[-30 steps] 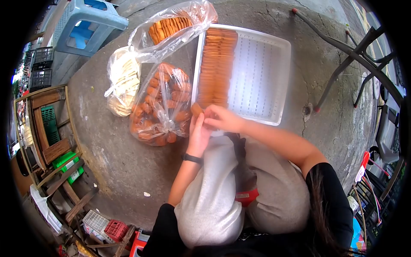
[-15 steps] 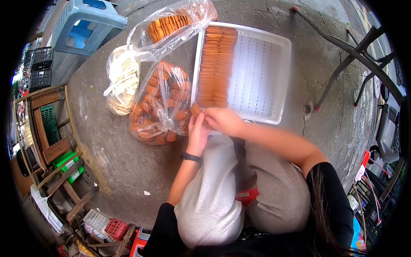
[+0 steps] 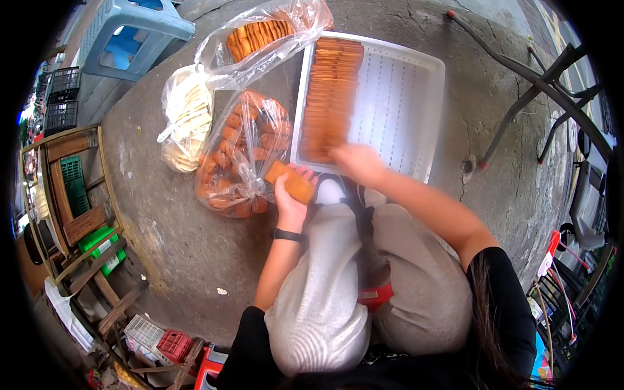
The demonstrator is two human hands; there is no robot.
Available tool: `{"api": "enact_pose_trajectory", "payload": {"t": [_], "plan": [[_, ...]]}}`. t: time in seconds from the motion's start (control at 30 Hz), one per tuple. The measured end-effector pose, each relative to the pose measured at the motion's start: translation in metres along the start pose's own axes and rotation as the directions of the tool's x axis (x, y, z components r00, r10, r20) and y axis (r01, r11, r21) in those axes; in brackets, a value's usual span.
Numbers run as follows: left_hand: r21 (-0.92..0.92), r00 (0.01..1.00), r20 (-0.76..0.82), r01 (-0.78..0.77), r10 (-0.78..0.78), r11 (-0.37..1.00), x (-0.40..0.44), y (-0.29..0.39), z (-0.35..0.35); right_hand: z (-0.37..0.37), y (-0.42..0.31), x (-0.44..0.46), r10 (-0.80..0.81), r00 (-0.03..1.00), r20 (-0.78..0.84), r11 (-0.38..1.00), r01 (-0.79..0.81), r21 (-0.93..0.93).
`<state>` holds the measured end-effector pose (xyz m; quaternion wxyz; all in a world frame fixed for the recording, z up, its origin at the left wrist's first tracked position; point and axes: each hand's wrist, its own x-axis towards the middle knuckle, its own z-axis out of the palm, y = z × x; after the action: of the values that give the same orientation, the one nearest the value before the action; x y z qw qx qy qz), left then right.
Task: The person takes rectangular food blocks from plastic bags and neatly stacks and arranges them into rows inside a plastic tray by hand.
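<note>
My left hand (image 3: 292,201) holds an orange-brown slab (image 3: 290,182) above the ground, beside a tied clear bag of orange-brown pieces (image 3: 244,156). Smeared by motion, my right hand (image 3: 357,164) is at the near edge of a white tray (image 3: 438,123), by the lower end of a long row of thin orange-brown slices (image 3: 331,91). Whether its fingers hold anything cannot be made out. The row lies along the tray's left side.
A bag of pale slices (image 3: 188,120) and an open bag of brown slices (image 3: 259,39) lie left of the tray. A blue stool (image 3: 133,39) stands at upper left, metal legs (image 3: 513,110) at right, a wooden frame (image 3: 71,208) at left.
My hands have moved apart. The right one has gone to the row's near end in the tray; the left has shifted slightly left and down, its slab now lying across the fingers in full view.
</note>
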<state>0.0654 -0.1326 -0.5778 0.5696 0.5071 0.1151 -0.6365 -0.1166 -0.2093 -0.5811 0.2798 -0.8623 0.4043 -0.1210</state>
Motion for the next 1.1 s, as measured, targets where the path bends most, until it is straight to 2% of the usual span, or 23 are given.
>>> {"api": "enact_pose_trajectory", "payload": {"t": [0.03,0.13,0.23,0.33,0.53,0.63,0.83,1.03,1.1], "plan": [[-0.007,1.000,-0.016,0.001,-0.001,1.000,0.000,0.000,0.000,-0.002,0.000,-0.001,-0.026,0.998,0.065,0.998,0.030,-0.052],[-0.018,1.000,-0.002,0.021,-0.021,1.000,0.002,-0.002,-0.004,0.007,-0.008,-0.003,-0.008,0.992,0.125,0.998,0.015,-0.054],[-0.027,0.999,-0.001,0.054,-0.054,0.998,0.001,-0.005,-0.003,0.009,-0.013,0.000,0.022,0.996,0.090,0.998,-0.016,-0.066],[-0.015,0.998,0.000,0.065,-0.065,0.998,0.000,-0.005,-0.001,0.015,-0.008,0.008,-0.024,0.996,0.090,0.996,0.032,-0.084],[-0.011,0.996,-0.009,0.086,-0.086,0.996,-0.001,-0.007,-0.001,0.026,-0.011,0.016,0.037,0.994,0.099,0.972,-0.012,-0.235],[-0.006,0.996,-0.009,0.089,-0.089,0.996,-0.002,-0.006,0.000,0.025,-0.016,0.011,0.020,0.999,0.043,0.960,-0.007,-0.280],[-0.001,0.994,0.040,0.103,-0.103,0.995,-0.002,-0.010,-0.002,0.025,-0.021,0.012,-0.026,0.991,0.129,0.975,0.054,-0.214],[0.013,0.994,-0.003,0.108,-0.108,0.994,-0.004,-0.009,0.001,0.044,-0.009,0.017,0.020,0.997,0.079,0.978,-0.003,-0.207],[0.053,0.994,-0.006,0.107,-0.107,0.993,-0.001,-0.011,-0.002,0.039,-0.004,0.017,0.043,0.990,0.137,0.975,-0.011,-0.223]]}}
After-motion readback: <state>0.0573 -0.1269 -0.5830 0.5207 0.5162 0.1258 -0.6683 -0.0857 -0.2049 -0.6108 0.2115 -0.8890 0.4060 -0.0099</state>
